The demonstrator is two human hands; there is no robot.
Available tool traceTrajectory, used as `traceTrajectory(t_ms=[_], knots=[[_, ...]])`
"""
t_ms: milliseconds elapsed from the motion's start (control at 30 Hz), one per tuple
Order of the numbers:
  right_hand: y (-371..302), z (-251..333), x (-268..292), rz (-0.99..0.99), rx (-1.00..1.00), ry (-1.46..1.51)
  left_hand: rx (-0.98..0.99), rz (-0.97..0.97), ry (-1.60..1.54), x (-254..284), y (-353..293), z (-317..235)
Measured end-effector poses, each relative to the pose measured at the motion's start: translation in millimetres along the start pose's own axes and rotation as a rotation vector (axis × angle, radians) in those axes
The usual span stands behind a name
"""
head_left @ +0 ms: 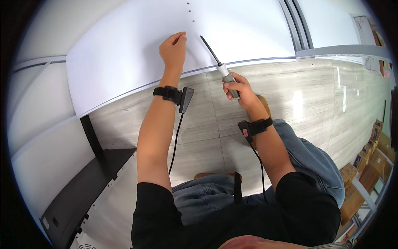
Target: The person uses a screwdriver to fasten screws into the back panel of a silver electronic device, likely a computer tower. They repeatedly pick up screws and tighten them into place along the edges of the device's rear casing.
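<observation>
My right hand (241,90) is wrapped round the grey handle of a screwdriver (224,70). Its dark shaft points up and to the left, over the near edge of a white tabletop (124,58). Above that surface, left of the screwdriver tip, is my left hand (173,50), with thumb and fingertips pinched together. Whatever may be between those fingertips is too small to make out. Just beyond them, three small metal screws (193,21) lie in a short row on the white surface. The tip is apart from both the screws and my left hand.
Black bands with sensor boxes (186,99) sit on both wrists, their cables trailing towards me. A black panel (91,182) stands at lower left. Cardboard boxes (369,166) are stacked at far right on the pale tiled floor (290,95). A grey metal frame (344,50) borders the table's right.
</observation>
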State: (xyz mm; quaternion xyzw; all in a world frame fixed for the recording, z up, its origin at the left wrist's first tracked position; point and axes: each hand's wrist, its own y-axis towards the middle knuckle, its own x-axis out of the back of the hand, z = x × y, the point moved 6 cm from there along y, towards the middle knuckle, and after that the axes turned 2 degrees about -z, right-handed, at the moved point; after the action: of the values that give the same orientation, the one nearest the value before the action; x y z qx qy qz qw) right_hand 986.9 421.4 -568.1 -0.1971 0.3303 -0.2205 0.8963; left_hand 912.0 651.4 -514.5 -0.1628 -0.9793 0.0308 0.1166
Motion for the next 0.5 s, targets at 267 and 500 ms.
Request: traceTrajectory(t_ms=[267,500], knots=[[-6.9,-2.7,21.0,-0.068,0.036,0.034,-0.322,0.054,0.337,-37.8,9.4,-9.2],[-7.1,-5.0,24.7,-0.079,0.048,0.031,-0.583,-0.049,0.586,-44.8,12.8,-8.1]])
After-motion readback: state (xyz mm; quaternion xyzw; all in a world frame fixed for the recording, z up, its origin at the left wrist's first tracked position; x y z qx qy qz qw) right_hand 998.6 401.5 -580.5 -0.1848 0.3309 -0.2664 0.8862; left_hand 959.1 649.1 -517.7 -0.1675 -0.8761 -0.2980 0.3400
